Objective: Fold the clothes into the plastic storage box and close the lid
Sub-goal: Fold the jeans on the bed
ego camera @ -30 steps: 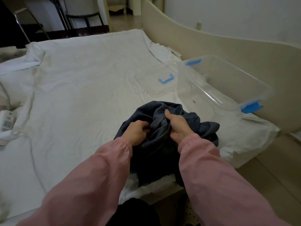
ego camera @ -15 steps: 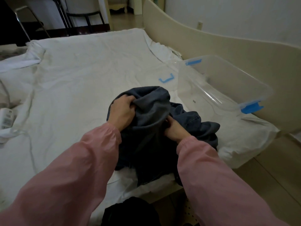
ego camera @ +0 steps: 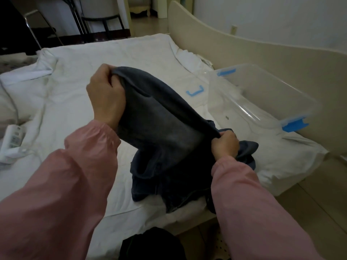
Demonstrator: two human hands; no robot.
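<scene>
Both hands clutch a dark blue-grey fabric garment [ego camera: 163,132]: the left hand [ego camera: 106,96] lifts a bunched edge at centre frame, and the right hand [ego camera: 225,144] pinches another edge lower right. The rest lies heaped on the white-sheeted bed [ego camera: 93,59]. At right, a clear plastic storage box with blue latches [ego camera: 262,102] stands open, its clear lid with a blue handle [ego camera: 195,91] just beside it. Mismatched edges could fold crooked and bulky, likely blocking the lid.

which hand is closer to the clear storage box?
Right. The right hand grips the dark garment just short of the storage box; the left hand holds the garment's raised edge farther left, over the bed.
</scene>
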